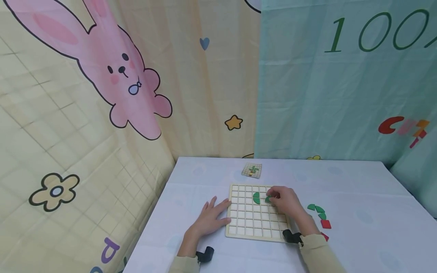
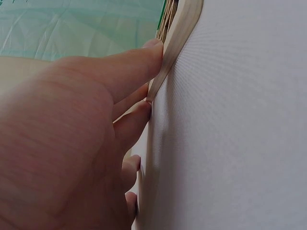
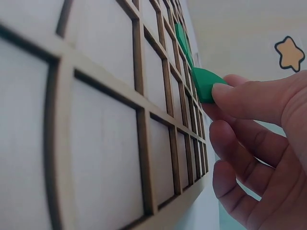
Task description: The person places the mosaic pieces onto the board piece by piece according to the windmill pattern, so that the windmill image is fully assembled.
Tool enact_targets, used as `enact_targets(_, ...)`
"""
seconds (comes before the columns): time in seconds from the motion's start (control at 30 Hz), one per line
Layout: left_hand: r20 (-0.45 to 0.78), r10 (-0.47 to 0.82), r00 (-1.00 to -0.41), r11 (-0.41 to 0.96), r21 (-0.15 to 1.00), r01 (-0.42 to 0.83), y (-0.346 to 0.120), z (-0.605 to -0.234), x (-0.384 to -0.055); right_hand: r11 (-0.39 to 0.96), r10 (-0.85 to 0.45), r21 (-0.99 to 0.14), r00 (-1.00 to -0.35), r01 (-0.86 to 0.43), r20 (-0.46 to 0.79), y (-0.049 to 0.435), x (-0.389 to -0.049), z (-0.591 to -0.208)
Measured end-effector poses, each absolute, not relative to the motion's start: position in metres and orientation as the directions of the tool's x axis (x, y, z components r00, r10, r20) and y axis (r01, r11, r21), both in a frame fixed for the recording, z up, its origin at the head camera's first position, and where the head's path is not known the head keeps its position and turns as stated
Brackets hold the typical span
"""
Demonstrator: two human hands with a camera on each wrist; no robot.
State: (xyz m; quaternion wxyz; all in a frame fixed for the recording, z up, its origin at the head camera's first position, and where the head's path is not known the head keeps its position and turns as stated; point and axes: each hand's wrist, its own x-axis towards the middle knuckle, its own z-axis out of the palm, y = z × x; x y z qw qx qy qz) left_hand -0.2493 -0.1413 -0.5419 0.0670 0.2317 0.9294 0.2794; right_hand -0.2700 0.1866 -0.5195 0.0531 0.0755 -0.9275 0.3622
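A wooden grid board (image 1: 252,239) lies on the table. My left hand (image 1: 211,219) touches its left edge with thumb and fingers spread; in the left wrist view, fingertips meet the board's wooden rim (image 2: 180,40). Over the board's upper right part, my right hand (image 1: 288,203) pinches a green quarter-circle piece (image 3: 205,85) between thumb and fingers, close to the grid. Two green quarter-round pieces (image 1: 256,198) sit one above the other in neighbouring cells, left of the pinched one.
Behind the board lies a small pattern card (image 1: 252,170) with a green figure on a grid. Loose green pieces (image 1: 319,209) and red squares (image 1: 326,224) lie right of the board, one partly behind the right sleeve. Printed curtains (image 1: 211,79) hang beyond the table.
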Motion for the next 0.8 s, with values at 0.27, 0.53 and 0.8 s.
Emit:
enact_targets(0.27, 0.009, 0.467, -0.884, 0.739, 0.545, 0.396, -0.141, -0.544, -0.250, 0.709, -0.132, -0.673, -0.977, -0.212, 0.169, 0.180, -0.272, -0.524)
enact_targets(0.53, 0.003, 0.462, -0.887, 0.745, 0.542, 0.390, -0.140, -0.543, -0.249, 0.723, -0.147, -0.657, -0.977, -0.214, 0.157, 0.175, -0.273, -0.525)
enact_targets(0.8, -0.011, 0.463, -0.886, 0.750, 0.537, 0.385, -0.140, -0.541, -0.250, 0.733, -0.134, -0.653, -0.982, -0.189, 0.134, 0.175, -0.273, -0.525)
